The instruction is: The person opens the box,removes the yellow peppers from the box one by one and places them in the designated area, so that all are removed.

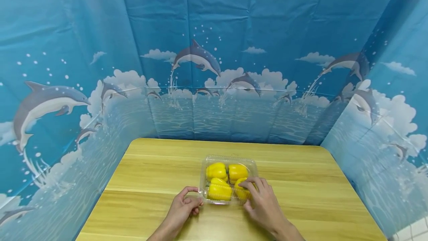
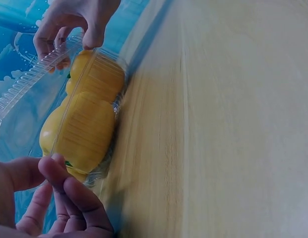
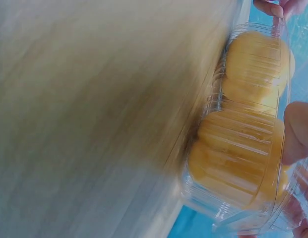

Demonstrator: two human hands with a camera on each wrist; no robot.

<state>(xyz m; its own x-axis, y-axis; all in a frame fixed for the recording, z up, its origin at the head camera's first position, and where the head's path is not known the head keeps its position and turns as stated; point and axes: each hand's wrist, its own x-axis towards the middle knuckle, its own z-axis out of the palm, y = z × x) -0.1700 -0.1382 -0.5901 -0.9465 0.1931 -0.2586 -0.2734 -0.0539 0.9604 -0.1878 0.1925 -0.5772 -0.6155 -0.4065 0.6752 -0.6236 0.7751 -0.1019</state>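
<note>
A clear plastic container (image 1: 202,172) holds several yellow bell peppers (image 1: 216,171), set in two rows. At its front left corner my left hand (image 1: 183,204) pinches the rim between thumb and fingers. My right hand (image 1: 265,205) grips the front right corner, over the nearest pepper there, which it partly hides. In the left wrist view the right hand (image 2: 79,25) has its thumb at the near rim and its fingers behind ridged clear plastic. The right wrist view shows its thumb (image 3: 297,131) by the container's edge. Reflections make the lid's exact position unclear.
The container stands on a wood-grain table (image 1: 150,166), near the middle of its front part. A blue dolphin-print curtain (image 1: 214,114) hangs behind the table and along both sides. White tiles (image 1: 414,230) show at the lower right.
</note>
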